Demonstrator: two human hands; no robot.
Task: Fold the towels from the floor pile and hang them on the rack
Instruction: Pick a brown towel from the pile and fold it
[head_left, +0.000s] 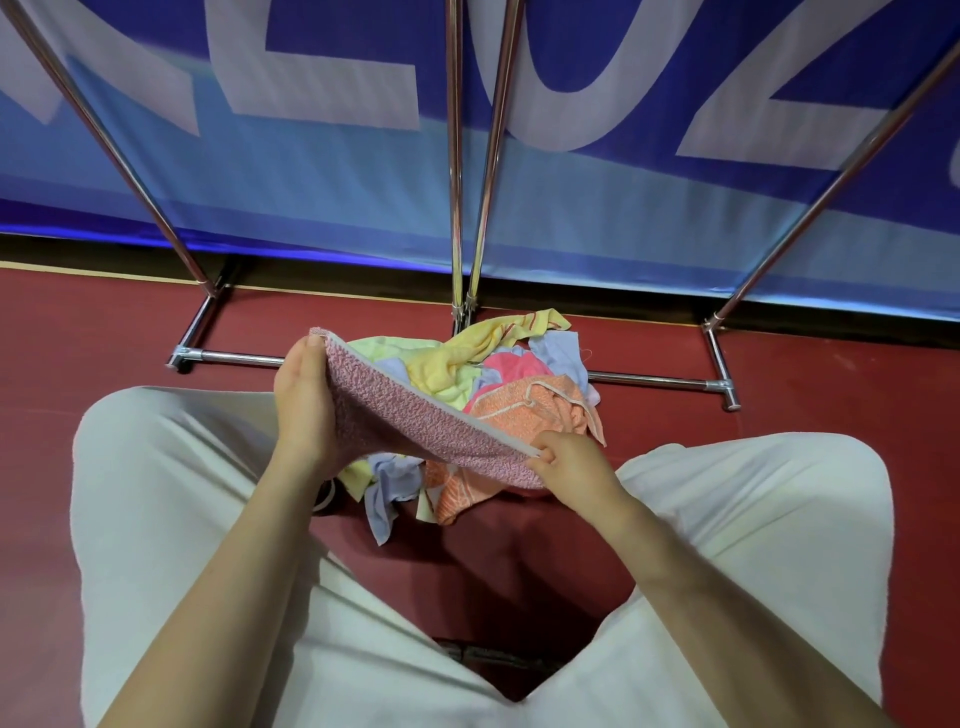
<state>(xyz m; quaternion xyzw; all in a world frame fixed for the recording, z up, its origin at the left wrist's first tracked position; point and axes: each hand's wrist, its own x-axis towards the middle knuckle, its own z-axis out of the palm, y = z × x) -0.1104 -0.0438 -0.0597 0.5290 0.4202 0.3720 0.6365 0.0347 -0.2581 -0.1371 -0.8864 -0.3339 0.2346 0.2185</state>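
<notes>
Head view showed a pink towel (415, 421) stretched taut above the floor pile (498, 384), the left hand (306, 400) gripping its far corner and the right hand (566, 462) pinching the near corner, likely to square it for folding. Beyond the pile stood the rack (457, 182), its base bar (649, 382) close behind the pile, the person's knees flanking it.

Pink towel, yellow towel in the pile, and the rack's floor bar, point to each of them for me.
pink towel (415, 421), head view, middle of the stretched cloth
yellow towel (441, 366), head view, bunched middle fold
rack's floor bar (234, 357), head view, bare left stretch
</notes>
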